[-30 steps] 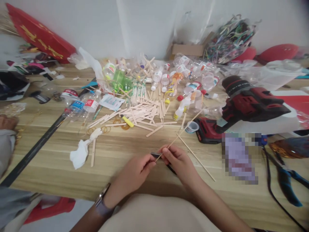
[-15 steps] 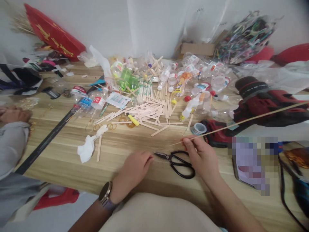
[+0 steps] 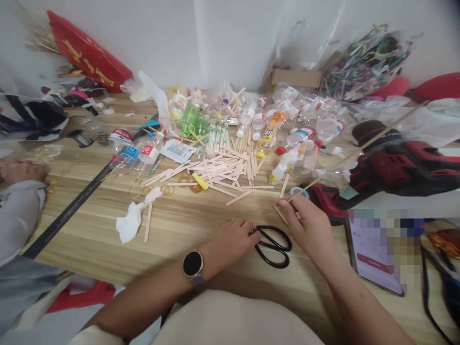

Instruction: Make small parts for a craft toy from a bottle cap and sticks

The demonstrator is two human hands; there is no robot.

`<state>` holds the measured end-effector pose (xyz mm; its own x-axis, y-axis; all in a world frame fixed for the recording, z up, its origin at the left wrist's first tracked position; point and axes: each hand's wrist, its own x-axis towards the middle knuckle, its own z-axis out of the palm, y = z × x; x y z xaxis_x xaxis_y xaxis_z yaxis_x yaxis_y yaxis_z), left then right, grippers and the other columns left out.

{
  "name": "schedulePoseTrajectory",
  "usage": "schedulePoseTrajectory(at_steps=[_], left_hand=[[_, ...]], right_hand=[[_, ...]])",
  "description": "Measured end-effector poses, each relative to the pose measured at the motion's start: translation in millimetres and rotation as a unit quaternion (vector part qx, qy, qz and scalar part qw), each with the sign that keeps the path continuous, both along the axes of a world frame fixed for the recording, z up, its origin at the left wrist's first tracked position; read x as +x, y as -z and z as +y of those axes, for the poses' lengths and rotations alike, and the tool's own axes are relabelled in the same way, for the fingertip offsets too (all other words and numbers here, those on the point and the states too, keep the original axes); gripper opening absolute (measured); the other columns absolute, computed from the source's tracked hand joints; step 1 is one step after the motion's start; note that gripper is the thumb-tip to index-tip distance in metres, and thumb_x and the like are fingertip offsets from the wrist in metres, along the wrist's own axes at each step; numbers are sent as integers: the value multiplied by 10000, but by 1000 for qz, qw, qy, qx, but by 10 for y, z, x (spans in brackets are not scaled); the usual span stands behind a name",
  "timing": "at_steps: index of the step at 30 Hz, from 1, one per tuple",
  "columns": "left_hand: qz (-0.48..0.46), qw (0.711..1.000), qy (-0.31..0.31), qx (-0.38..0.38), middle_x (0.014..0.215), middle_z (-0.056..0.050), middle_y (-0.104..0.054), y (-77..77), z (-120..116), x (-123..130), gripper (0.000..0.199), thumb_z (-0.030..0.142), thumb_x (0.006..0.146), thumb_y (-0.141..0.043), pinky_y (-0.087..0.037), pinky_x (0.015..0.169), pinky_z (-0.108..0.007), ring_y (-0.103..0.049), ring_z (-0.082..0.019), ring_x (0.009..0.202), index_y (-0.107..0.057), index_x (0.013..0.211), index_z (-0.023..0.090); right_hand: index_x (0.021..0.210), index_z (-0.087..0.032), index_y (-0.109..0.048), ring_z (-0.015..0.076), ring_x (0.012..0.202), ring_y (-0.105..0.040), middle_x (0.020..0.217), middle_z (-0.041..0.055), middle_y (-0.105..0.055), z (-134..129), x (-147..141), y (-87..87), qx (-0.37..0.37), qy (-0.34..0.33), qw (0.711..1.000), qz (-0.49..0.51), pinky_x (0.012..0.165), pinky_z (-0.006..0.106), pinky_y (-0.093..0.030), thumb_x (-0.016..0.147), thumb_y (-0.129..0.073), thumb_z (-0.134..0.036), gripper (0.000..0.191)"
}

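Note:
My left hand [image 3: 237,239], with a watch on its wrist, rests over the blades of the black-handled scissors [image 3: 275,247]; its fingers curl around their pivot area. To the right, my right hand [image 3: 302,215] pinches a long thin wooden stick [image 3: 362,146] that slants up to the right, across the red and black power tool. A short thin piece shows below the fingertips of that hand. Behind both hands lies a heap of flat wooden sticks [image 3: 226,170], with a yellow-handled tool [image 3: 200,180] on its near side.
Plastic bottles [image 3: 296,134] crowd the back. A power tool [image 3: 406,160] and a phone [image 3: 373,258] are at the right. White tissue [image 3: 129,223] and a black strip [image 3: 72,206] lie left. Another person's hand [image 3: 23,170] rests at the far left edge.
My left hand has moved right, from beside the scissor tips onto the scissors. The long stick in my right hand now tilts more steeply upward. The view has shifted slightly.

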<state>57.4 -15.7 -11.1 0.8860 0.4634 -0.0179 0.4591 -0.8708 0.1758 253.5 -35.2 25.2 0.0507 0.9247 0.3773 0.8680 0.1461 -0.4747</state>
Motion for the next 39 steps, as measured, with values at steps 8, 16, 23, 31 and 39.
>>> schedulePoseTrajectory(at_steps=[8, 16, 23, 31, 39], left_hand=[[-8, 986, -166, -13, 1001, -111, -613, -105, 326, -85, 230, 125, 979, -377, -490, 829, -350, -580, -221, 919, -606, 996, 120], [30, 952, -300, -59, 982, -131, -654, -129, 649, 51, 222, 123, 941, -437, -485, 805, -342, -622, -223, 908, -656, 909, 110], [3, 935, -320, -151, 836, -72, -697, -181, 762, -166, 152, 165, 861, -531, -457, 720, -304, -634, -201, 801, -671, 803, 147], [-34, 904, -352, -240, 846, -35, -702, -420, 510, -718, 141, 259, 860, -530, -425, 660, -285, -626, -198, 770, -644, 837, 180], [-35, 887, -367, -279, 874, -33, -713, -337, 254, -871, 148, 175, 846, -505, -427, 707, -283, -632, -197, 808, -649, 817, 190]], right_hand=[[682, -239, -434, 179, 455, -482, 512, 10, -488, -77, 185, -75, -68, 58, 988, -126, 475, 274, -244, 965, -227, -542, 463], [799, -216, -600, 200, 569, -626, 646, 40, -671, -63, 72, 210, -220, 34, 950, -220, 476, 262, -190, 951, -469, -374, 256], [939, -203, -604, 206, 677, -674, 798, 58, -719, -24, 157, 328, -262, 55, 937, -225, 503, 265, -297, 963, -476, -284, 154], [1118, -143, -578, 282, 811, -678, 1056, 164, -656, -90, 174, 309, -211, 80, 948, -223, 565, 324, -439, 963, -466, -356, 286], [1245, -204, -574, 262, 941, -670, 1049, 103, -664, -548, 67, 417, -183, -139, 961, -153, 761, 379, -554, 920, -464, -211, 343]])
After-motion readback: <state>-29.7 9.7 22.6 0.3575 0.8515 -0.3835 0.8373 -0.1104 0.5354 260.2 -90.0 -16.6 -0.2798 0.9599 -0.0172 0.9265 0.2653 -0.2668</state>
